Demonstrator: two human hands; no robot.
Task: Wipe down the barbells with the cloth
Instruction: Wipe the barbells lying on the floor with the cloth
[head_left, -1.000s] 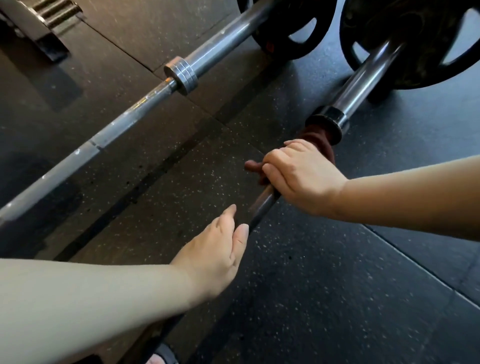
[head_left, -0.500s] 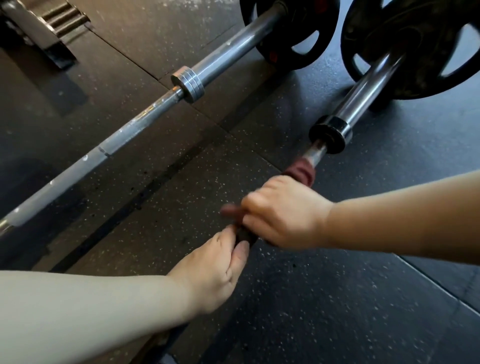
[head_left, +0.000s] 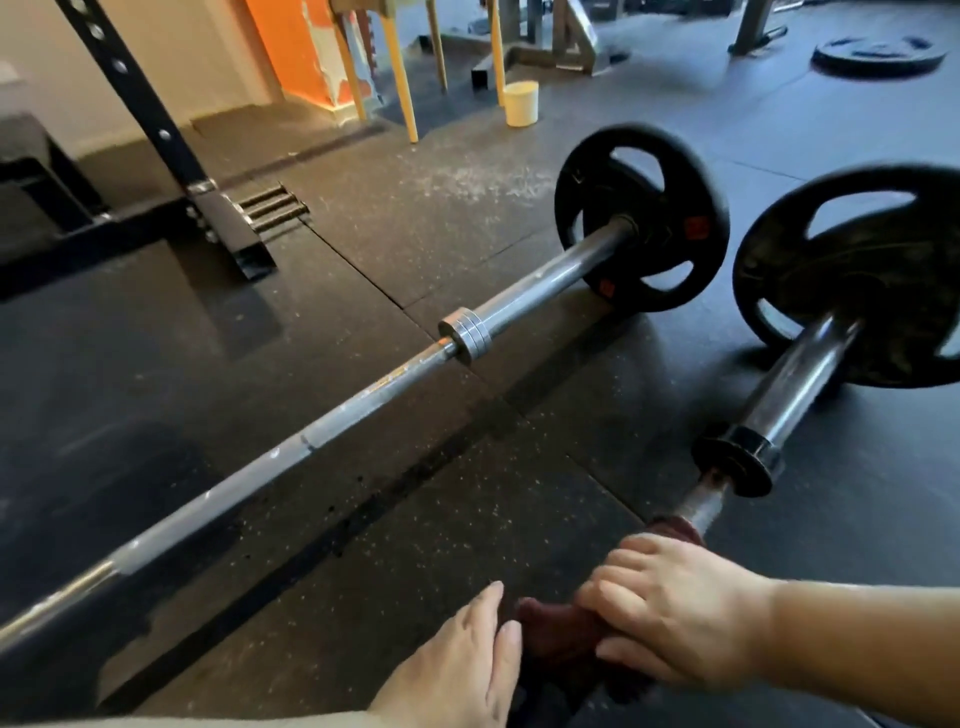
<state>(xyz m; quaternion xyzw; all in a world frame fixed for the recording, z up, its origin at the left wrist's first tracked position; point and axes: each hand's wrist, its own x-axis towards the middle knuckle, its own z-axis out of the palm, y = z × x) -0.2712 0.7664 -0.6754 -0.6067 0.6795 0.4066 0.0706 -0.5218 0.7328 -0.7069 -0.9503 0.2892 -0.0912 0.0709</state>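
Two barbells lie side by side on the dark rubber floor. The near barbell runs from its black plate at the right down to my hands. My right hand grips a dark red cloth wrapped round this bar's shaft, just below the black collar. My left hand rests with straight fingers beside the bar, just left of the cloth, holding nothing. The far barbell stretches across the left with a silver collar and its own black plate.
A black rack upright and its base stand at the back left. Yellow chair legs, a pale bucket and a loose plate lie farther back. Bare floor separates the two bars.
My right hand has slid the cloth down the bar away from the collar, toward me. The view has tilted up, showing more of the room.
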